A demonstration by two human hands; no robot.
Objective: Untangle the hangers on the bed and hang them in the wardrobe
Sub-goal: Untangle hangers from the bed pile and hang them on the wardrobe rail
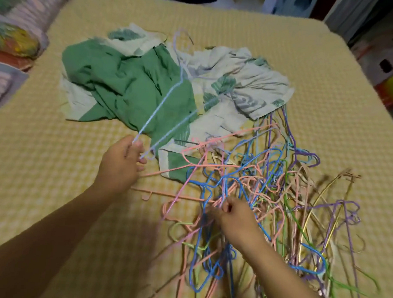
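Note:
A tangled heap of thin wire hangers (268, 192) in pink, blue, purple, green and yellow covers the right half of the yellow bed (55, 154). My left hand (120, 165) grips one corner of a light blue hanger (168, 98), lifted clear of the heap, its hook pointing away over the bedding. My right hand (235, 218) pinches pink and blue wires in the middle of the tangle. No wardrobe is in view.
A crumpled green and leaf-print sheet (131, 83) lies in the middle of the bed, partly under the hangers. Pillows and bags (13, 44) line the left edge. Boxes and clutter (388, 65) stand past the right edge.

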